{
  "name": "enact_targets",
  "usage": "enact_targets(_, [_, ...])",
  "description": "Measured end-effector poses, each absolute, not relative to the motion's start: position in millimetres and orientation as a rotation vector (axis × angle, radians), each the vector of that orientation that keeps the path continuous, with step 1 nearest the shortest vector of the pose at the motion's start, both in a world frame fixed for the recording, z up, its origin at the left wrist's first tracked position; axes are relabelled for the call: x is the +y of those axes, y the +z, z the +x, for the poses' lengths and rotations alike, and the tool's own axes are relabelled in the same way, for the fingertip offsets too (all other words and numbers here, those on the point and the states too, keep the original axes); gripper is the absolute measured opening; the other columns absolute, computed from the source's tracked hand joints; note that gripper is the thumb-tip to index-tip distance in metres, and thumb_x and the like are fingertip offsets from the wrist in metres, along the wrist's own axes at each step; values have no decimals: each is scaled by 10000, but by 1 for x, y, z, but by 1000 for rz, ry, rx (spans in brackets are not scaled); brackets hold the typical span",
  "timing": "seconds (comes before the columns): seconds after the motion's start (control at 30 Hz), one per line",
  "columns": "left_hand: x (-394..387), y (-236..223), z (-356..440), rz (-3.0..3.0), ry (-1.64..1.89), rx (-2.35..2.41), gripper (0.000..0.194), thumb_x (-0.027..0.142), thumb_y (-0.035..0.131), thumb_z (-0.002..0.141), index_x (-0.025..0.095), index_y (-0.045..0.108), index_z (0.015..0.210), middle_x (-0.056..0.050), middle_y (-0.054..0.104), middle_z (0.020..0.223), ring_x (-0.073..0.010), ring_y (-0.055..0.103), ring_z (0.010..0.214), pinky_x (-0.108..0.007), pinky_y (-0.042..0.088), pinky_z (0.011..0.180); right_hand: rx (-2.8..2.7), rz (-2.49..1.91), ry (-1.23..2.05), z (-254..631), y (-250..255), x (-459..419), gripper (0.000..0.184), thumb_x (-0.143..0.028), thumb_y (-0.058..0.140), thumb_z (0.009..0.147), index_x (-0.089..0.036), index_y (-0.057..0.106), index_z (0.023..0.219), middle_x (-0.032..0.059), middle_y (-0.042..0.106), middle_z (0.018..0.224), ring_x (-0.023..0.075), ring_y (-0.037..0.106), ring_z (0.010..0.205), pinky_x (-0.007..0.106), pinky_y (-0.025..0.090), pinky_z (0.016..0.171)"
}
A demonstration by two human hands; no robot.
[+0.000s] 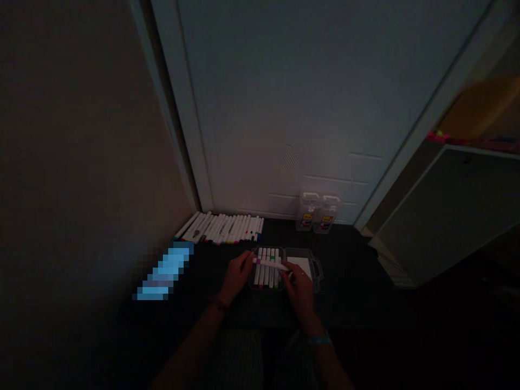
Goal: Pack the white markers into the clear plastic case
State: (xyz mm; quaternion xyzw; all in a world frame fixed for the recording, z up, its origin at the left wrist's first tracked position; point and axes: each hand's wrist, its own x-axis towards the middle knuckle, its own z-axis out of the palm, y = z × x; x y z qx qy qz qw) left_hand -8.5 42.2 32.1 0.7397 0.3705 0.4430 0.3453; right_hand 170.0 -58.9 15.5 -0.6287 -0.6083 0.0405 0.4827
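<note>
Probably light, stiff and slick, the slim white purple-banded plastic marker [270, 264] lies crosswise over the open clear plastic case [300, 252], left hand [236, 275] and right hand [299, 284] pinching opposite ends; mid-barrel should grip surest.

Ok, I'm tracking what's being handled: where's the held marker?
In the head view, low, slightly right of centre, the marker lies between the left hand and right hand, over the open case.
</note>
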Motion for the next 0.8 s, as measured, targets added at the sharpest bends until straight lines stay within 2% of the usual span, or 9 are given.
enact_targets(0.1, [48,30,-7,1606,1219,899,288,436,455,873,176,565,813,56,423,558,-87,380,478,-185,288,458,-1666,-1557,-20,165,15,-59,205,-294,491,907,-221,614,1053,55,652,913,189,595,846,300,450,753])
enact_targets(0.17, [51,28,-7,1443,1215,838,314,475,484,850,175,572,885,62,416,554,-78,355,457,-175,263,429,-1750,-1579,-51,163,15,-59,182,-298,491,910,-215,623,1004,53,653,881,191,600,835,302,447,746])
enact_targets(0.27, [54,26,-5,1403,1188,799,343,487,525,824,170,603,928,49,461,576,-81,395,490,-170,295,447,-1786,-1593,-47,161,14,-59,175,-303,488,912,-214,626,975,49,656,876,186,606,830,294,450,747])
enact_targets(0.33, [56,29,-2,1459,1194,802,338,470,533,824,173,629,951,19,540,660,-100,471,581,-182,364,520,-1768,-1595,-37,162,12,-58,210,-308,488,910,-217,611,1054,49,661,896,185,613,833,291,456,753])
enact_targets(0.43, [61,37,9,1522,1249,801,350,451,517,837,169,655,993,-36,634,868,-148,552,780,-227,428,679,-1726,-1613,8,164,9,-57,401,-328,500,898,-215,477,1282,41,668,872,176,621,759,278,470,696])
enact_targets(0.53, [66,43,26,1474,1241,775,408,460,493,847,148,636,1068,-52,665,864,-148,564,723,-242,436,654,-1680,-1615,61,165,9,-57,491,-349,519,880,-213,414,1340,27,661,825,164,615,703,261,470,651])
enact_targets(0.63, [70,44,39,1435,1206,751,422,465,525,827,143,619,1082,-42,671,823,-128,554,634,-227,424,579,-1713,-1558,110,165,14,-59,431,-344,528,876,-230,480,1289,28,655,832,165,612,731,263,472,678])
enact_targets(0.8, [73,37,43,1397,1216,767,398,491,566,790,142,599,978,-34,665,746,-135,579,614,-221,431,551,-1935,-1381,233,160,25,-64,253,-333,507,904,-274,619,1122,32,660,899,162,608,832,263,463,748])
